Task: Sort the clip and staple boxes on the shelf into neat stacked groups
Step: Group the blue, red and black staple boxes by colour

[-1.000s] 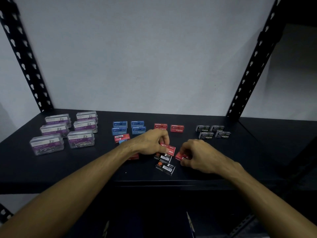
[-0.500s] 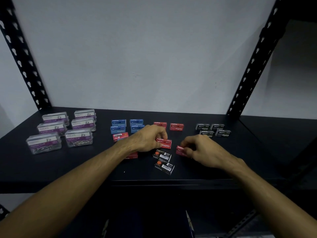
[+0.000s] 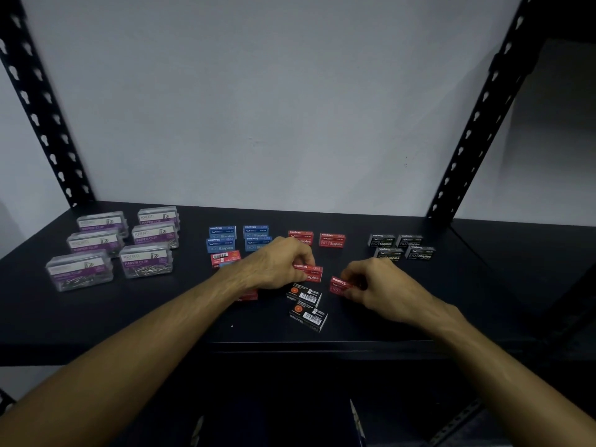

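Note:
My left hand (image 3: 277, 267) pinches a red staple box (image 3: 311, 273) just above the black shelf (image 3: 129, 311). My right hand (image 3: 380, 285) pinches a second red staple box (image 3: 338, 284), tilted. Two black boxes (image 3: 304, 295) with barcodes up lie below my hands. Behind stand blue staple boxes (image 3: 237, 237), two red staple boxes (image 3: 332, 240) and black staple boxes (image 3: 401, 246). Clear paper clip boxes (image 3: 119, 243) with purple labels sit in two rows at the left. A red box (image 3: 224, 258) lies barcode up behind my left wrist; another red one (image 3: 248, 296) peeks out beneath it.
Perforated black uprights (image 3: 42, 114) frame the shelf on both sides, against a white wall. The shelf's front edge (image 3: 290, 345) runs just below the loose boxes. A lower level shows dimly beneath.
Both hands have lifted their red boxes slightly and carried them a little toward the back; the right-hand box has tilted so its label shows. The loose black boxes stayed put.

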